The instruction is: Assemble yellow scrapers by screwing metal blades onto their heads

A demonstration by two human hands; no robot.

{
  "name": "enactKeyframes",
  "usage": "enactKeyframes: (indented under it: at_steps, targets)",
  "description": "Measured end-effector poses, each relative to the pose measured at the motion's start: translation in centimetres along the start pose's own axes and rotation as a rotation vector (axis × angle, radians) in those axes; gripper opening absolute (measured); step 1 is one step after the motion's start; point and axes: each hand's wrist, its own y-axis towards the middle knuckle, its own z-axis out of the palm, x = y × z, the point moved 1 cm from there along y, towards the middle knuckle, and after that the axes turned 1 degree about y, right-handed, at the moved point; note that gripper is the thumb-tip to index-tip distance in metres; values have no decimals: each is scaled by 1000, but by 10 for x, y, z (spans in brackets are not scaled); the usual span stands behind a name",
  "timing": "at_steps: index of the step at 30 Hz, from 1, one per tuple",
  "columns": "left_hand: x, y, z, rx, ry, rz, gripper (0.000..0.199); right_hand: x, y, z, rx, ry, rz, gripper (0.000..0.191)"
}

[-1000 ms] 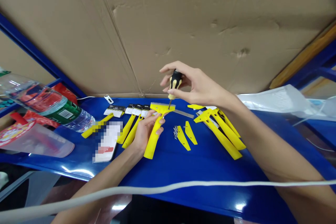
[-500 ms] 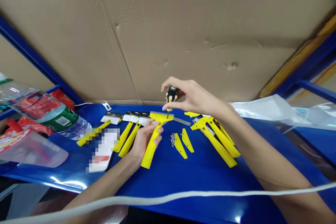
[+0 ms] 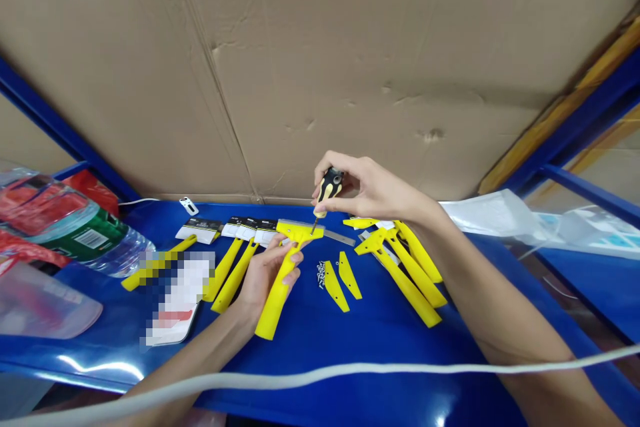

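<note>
Blue bench (image 3: 380, 340) holds scraper label cards (image 3: 199, 231), print unreadable.

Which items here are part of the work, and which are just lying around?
Part of the work: right hand with black-and-yellow screwdriver; left hand with yellow scraper; loose screws; yellow plastic pieces.

Lying around: water bottle; clear plastic container; clear plastic bag.

A flat card-like object (image 3: 183, 297) is blurred out by pixelation, and a yellow handle (image 3: 159, 267) beside it is partly pixelated too. The tiny screws (image 3: 321, 275) are too small to be counted. A plastic water bottle (image 3: 85, 240) is cut off by the left edge, and the screwdriver's tip (image 3: 313, 230) cannot be made out where it meets the yellow scraper head (image 3: 295, 230).
</note>
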Motion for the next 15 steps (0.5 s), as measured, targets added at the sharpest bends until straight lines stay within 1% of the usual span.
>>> enactKeyframes:
  at_steps: [3,5,10,13,15]
  targets:
    - [2,0,-1,16,54,-52,29,-5,1,1,14,-83,-6,34]
    - [2,1,-1,14,57,-63,28,-7,2,1,6,-143,-14,38]
    - [3,2,1,-26,8,21,33,-7,1,0,-81,-268,-2,53]
    - [5,-1,5,-23,49,27,33,-4,2,2,-121,-303,-1,59]
    - [5,-3,8,-41,75,32,36,-1,2,3,-150,-305,-8,60]
